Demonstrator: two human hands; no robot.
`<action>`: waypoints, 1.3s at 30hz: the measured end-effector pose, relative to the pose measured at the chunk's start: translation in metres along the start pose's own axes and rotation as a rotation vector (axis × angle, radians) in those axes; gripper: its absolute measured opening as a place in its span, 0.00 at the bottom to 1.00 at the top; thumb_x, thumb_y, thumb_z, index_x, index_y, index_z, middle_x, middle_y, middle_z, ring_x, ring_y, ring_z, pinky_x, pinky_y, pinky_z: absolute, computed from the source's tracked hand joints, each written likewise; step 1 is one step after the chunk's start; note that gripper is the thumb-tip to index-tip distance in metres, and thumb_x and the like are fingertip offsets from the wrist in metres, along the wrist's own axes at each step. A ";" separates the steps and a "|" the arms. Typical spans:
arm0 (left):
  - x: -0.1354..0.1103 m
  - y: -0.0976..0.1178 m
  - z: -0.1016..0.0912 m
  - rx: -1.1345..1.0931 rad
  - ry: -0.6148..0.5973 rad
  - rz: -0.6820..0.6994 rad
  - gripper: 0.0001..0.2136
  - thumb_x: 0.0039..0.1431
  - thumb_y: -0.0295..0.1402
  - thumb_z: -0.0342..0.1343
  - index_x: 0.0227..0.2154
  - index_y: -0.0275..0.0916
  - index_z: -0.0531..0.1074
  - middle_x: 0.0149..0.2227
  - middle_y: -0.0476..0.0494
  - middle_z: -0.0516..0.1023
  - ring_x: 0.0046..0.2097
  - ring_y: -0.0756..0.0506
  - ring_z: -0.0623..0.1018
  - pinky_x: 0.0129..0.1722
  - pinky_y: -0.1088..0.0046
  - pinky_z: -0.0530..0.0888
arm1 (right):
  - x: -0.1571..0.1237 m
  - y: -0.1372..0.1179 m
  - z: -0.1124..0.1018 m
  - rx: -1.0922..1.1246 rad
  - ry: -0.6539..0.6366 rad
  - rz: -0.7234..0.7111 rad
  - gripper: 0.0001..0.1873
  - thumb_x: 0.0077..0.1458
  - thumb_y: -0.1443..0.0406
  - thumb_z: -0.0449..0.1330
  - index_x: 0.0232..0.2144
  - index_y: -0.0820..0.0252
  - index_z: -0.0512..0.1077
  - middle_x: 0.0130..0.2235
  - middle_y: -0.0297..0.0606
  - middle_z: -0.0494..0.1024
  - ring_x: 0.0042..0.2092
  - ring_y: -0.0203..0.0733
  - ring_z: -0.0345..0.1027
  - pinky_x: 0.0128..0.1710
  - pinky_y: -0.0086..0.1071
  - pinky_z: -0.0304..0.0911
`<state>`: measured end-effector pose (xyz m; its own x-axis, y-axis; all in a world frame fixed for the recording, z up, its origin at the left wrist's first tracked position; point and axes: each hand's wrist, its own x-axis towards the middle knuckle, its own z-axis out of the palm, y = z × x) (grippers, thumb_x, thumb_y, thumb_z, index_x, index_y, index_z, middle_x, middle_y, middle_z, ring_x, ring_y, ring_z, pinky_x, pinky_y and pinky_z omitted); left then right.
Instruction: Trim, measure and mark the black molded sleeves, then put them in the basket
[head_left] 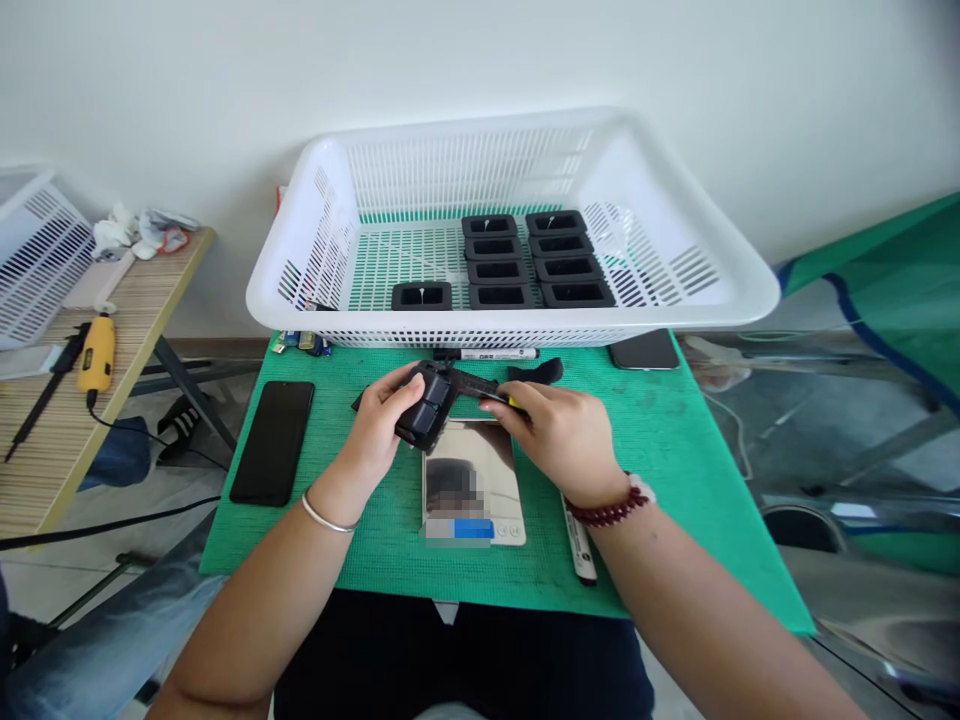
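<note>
My left hand is closed around a small black rectangular box, holding it just above a small digital scale on the green mat. My right hand is closed on a black caliper whose jaws meet the box. A silver bangle sits on my left wrist, a dark bead bracelet on my right.
A white basket behind the hands holds several black boxes in rows. A black phone lies at the left, another phone at the right. Two markers lie on the mat. A side table holds a yellow tool.
</note>
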<state>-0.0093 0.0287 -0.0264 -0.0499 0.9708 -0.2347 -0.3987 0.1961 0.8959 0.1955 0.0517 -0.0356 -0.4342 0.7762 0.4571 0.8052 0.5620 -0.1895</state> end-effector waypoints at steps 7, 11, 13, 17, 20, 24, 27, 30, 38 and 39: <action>0.000 -0.001 0.001 -0.013 -0.058 0.035 0.19 0.45 0.43 0.66 0.38 0.38 0.77 0.29 0.45 0.79 0.29 0.46 0.78 0.26 0.72 0.74 | 0.002 0.009 0.003 0.008 0.081 0.127 0.23 0.62 0.51 0.51 0.29 0.61 0.76 0.21 0.36 0.74 0.21 0.34 0.62 0.21 0.29 0.46; 0.003 0.000 -0.001 -0.012 0.000 0.056 0.20 0.44 0.43 0.67 0.40 0.39 0.75 0.30 0.46 0.79 0.26 0.44 0.79 0.26 0.69 0.75 | 0.001 0.007 -0.001 0.054 0.133 0.101 0.22 0.61 0.52 0.52 0.30 0.61 0.76 0.23 0.37 0.76 0.23 0.34 0.65 0.22 0.28 0.49; 0.003 0.000 0.000 -0.010 0.000 0.072 0.20 0.45 0.43 0.66 0.41 0.40 0.73 0.31 0.45 0.79 0.28 0.43 0.80 0.27 0.67 0.76 | 0.000 0.005 -0.003 0.065 0.140 0.056 0.21 0.62 0.52 0.52 0.30 0.62 0.75 0.24 0.36 0.76 0.24 0.34 0.65 0.23 0.29 0.50; 0.003 0.000 0.000 -0.016 0.025 0.100 0.16 0.49 0.43 0.64 0.37 0.40 0.71 0.29 0.46 0.78 0.32 0.42 0.81 0.29 0.68 0.77 | -0.001 0.000 -0.005 0.088 0.065 -0.094 0.20 0.62 0.54 0.53 0.29 0.62 0.74 0.22 0.35 0.74 0.23 0.33 0.64 0.24 0.29 0.49; 0.004 -0.001 -0.002 -0.047 0.065 0.097 0.17 0.49 0.43 0.64 0.36 0.39 0.69 0.28 0.46 0.77 0.34 0.42 0.81 0.31 0.67 0.77 | -0.001 -0.004 -0.004 0.102 -0.017 -0.189 0.21 0.62 0.54 0.52 0.27 0.62 0.74 0.21 0.34 0.72 0.23 0.33 0.61 0.24 0.30 0.47; 0.007 -0.001 -0.004 -0.087 0.106 0.080 0.19 0.46 0.43 0.66 0.37 0.38 0.69 0.32 0.46 0.78 0.35 0.42 0.81 0.36 0.66 0.77 | 0.000 -0.005 -0.001 0.091 -0.073 -0.195 0.22 0.63 0.54 0.50 0.27 0.62 0.73 0.21 0.34 0.71 0.23 0.33 0.60 0.25 0.30 0.45; 0.007 0.001 -0.003 -0.100 0.101 0.084 0.18 0.46 0.43 0.66 0.36 0.40 0.69 0.33 0.47 0.77 0.35 0.44 0.80 0.35 0.67 0.76 | 0.000 -0.004 -0.001 0.062 -0.093 -0.160 0.23 0.63 0.53 0.50 0.25 0.62 0.72 0.21 0.34 0.70 0.23 0.33 0.58 0.24 0.30 0.43; 0.007 0.005 -0.002 -0.075 0.105 0.125 0.18 0.44 0.40 0.68 0.36 0.41 0.69 0.32 0.50 0.75 0.33 0.47 0.79 0.31 0.72 0.75 | 0.001 -0.005 -0.002 0.031 -0.099 -0.133 0.24 0.63 0.53 0.50 0.24 0.62 0.71 0.20 0.33 0.69 0.22 0.33 0.57 0.24 0.30 0.42; 0.005 0.006 -0.002 -0.037 0.092 0.180 0.16 0.44 0.40 0.68 0.34 0.41 0.71 0.31 0.49 0.74 0.31 0.48 0.77 0.30 0.73 0.75 | 0.000 -0.004 -0.001 -0.029 -0.026 -0.091 0.21 0.62 0.54 0.52 0.26 0.62 0.72 0.20 0.34 0.71 0.22 0.33 0.60 0.23 0.31 0.43; 0.004 0.005 -0.002 -0.026 0.075 0.169 0.16 0.45 0.40 0.67 0.34 0.41 0.71 0.31 0.49 0.74 0.31 0.47 0.77 0.30 0.72 0.75 | 0.000 -0.002 -0.001 -0.025 0.000 -0.071 0.20 0.62 0.54 0.52 0.27 0.62 0.73 0.21 0.34 0.72 0.23 0.34 0.61 0.23 0.31 0.43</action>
<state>-0.0134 0.0338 -0.0234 -0.1855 0.9764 -0.1102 -0.4021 0.0269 0.9152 0.1945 0.0504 -0.0338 -0.4908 0.7347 0.4684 0.7821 0.6084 -0.1348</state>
